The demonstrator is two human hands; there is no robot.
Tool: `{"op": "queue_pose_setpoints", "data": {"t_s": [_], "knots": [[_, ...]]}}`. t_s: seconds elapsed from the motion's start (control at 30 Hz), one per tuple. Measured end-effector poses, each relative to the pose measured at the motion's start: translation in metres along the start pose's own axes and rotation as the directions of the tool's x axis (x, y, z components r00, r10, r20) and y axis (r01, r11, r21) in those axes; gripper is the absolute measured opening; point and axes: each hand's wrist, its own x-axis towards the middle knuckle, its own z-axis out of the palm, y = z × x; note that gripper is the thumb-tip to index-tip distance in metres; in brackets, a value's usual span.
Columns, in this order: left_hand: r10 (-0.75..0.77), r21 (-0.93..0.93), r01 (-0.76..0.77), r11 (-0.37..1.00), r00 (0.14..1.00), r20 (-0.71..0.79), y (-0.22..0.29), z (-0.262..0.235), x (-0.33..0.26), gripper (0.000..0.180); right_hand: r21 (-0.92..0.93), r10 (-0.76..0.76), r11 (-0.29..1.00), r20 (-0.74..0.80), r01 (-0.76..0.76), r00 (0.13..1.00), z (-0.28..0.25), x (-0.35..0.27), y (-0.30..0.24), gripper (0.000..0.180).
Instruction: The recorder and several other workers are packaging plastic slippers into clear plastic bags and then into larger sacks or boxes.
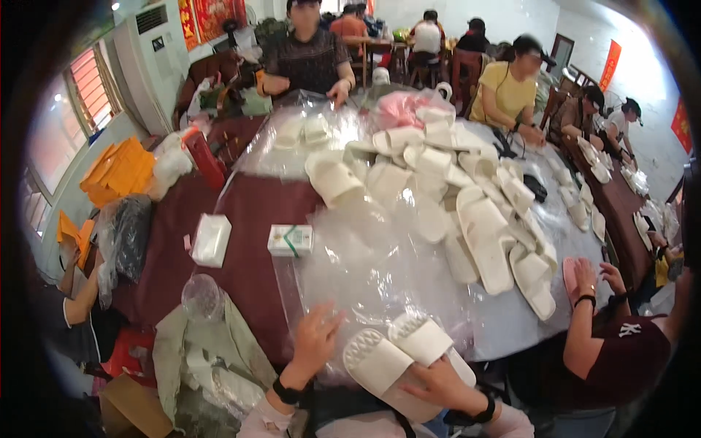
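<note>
At the table's near edge my right hand [436, 381] grips a pair of cream slide slippers [398, 352], its fingers at the foot opening of the straps. The two slippers lie side by side, with a woven pattern showing at their front ends. My left hand [315, 342] is raised just left of them, fingers apart and holding nothing. Beneath and beyond it a stack of clear plastic bags [350, 255] spreads over the table. A large heap of cream slippers [483, 232] lies beyond and to the right, some of them on the plastic.
On the dark red tablecloth [252, 197] rest a white tissue pack [212, 241] and a small white-and-green box [290, 240]. At the right, a co-worker's hands [582, 276] touch a pink slipper [569, 274]. Another person [307, 58] stands across the table by more plastic.
</note>
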Motion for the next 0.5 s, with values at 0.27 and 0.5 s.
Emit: {"op": "queue_pose_setpoints", "data": {"t_s": [0.27, 0.5], "knots": [[0.085, -0.234, -0.062, 0.970, 0.992, 0.088, 0.003, 0.011, 0.000, 0.030, 0.015, 0.561, 0.730, 0.558, -0.683, 0.612, 0.007, 0.033, -0.024, 0.066], [0.109, -0.200, -0.093, 0.975, 0.992, 0.071, 0.011, 0.010, 0.008, 0.034, -0.210, 0.151, 0.962, -0.122, -0.174, 0.981, 0.047, 0.070, -0.008, 0.038]]}}
